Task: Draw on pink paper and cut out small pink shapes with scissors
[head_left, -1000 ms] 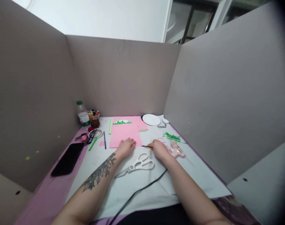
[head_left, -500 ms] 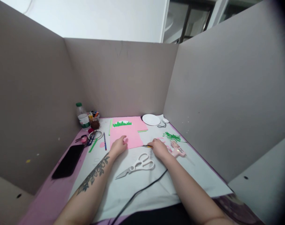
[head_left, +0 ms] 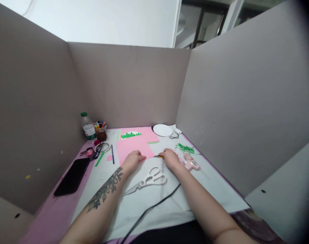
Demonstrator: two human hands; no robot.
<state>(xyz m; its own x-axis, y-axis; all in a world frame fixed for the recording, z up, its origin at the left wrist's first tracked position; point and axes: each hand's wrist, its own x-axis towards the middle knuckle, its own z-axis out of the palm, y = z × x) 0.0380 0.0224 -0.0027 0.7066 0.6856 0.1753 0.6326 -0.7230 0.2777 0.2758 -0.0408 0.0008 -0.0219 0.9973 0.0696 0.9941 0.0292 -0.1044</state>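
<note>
A pink paper sheet [head_left: 131, 146] lies on the white table cover, turned slightly. Its lower edge is between the thumb and fingers of my left hand [head_left: 134, 160]. Just right of the sheet's lower right corner, my right hand [head_left: 169, 158] grips a small slim tool [head_left: 158, 156] with a dark tip and a yellow part; its kind is too small to tell. The tip points left, close to that corner. In front of both hands lie white-handled scissors [head_left: 147, 181], blades toward the lower left.
Behind is another pink sheet [head_left: 150, 134] bearing a white piece with green grass shapes [head_left: 131, 135]. A white disc [head_left: 163, 130], green strips [head_left: 184, 148] and a pink glue gun [head_left: 191, 162] are rightward. A phone [head_left: 72, 177], pencil [head_left: 112, 154] and bottle [head_left: 88, 128] stand left. A black cable [head_left: 154, 205] crosses the front.
My left hand has moved right along the paper's lower edge, and its fingers have closed there. The near pink sheet has turned slightly. My right hand stays nearly in place with the tool.
</note>
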